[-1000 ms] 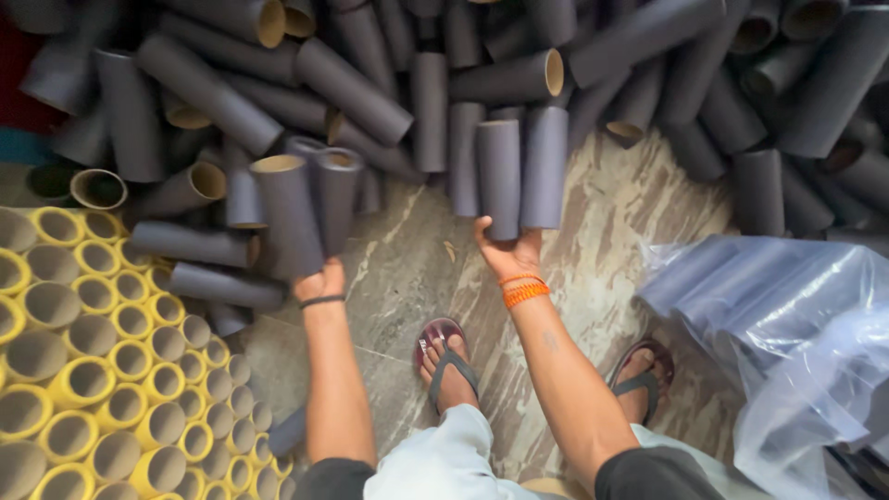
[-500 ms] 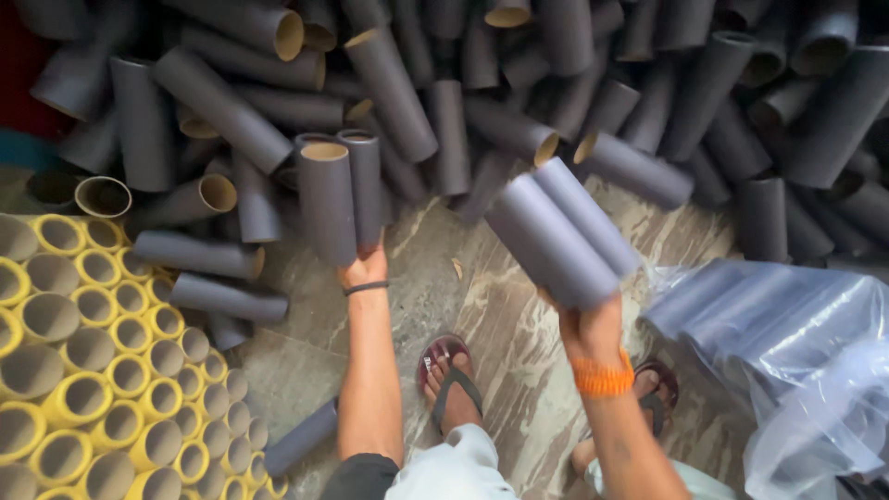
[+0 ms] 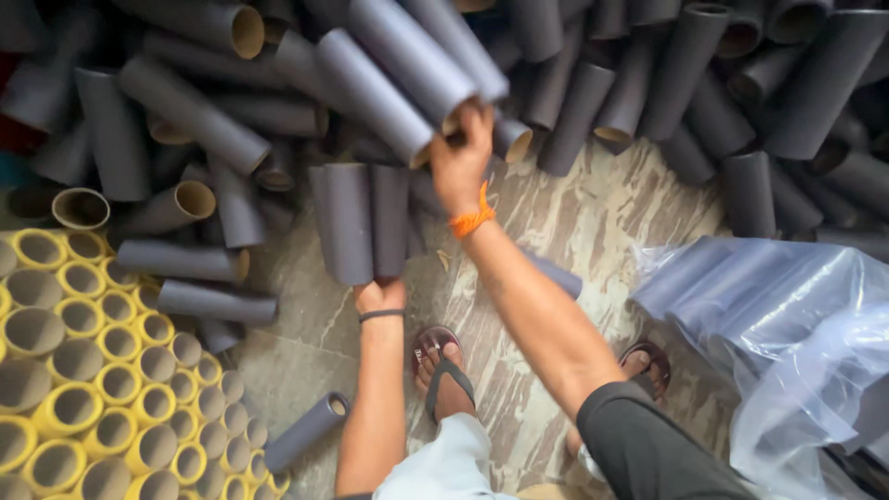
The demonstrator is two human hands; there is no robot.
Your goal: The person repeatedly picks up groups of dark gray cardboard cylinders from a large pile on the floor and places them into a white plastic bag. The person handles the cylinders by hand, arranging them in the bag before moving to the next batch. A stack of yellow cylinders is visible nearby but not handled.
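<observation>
Sandalled feet on marble floor (image 3: 574, 213), left hand (image 3: 381, 296) fingers closed round the ends of two upright grey tubes (image 3: 361, 222), right hand (image 3: 460, 162) gripping two tilted grey tubes (image 3: 407, 74), fingertips hidden, heaped tube pile (image 3: 648, 83) beyond, uncountable.

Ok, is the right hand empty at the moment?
No, the right hand grips the ends of long grey tubes lifted over the heap, while the left hand holds its own pair of grey tubes upright.
</observation>
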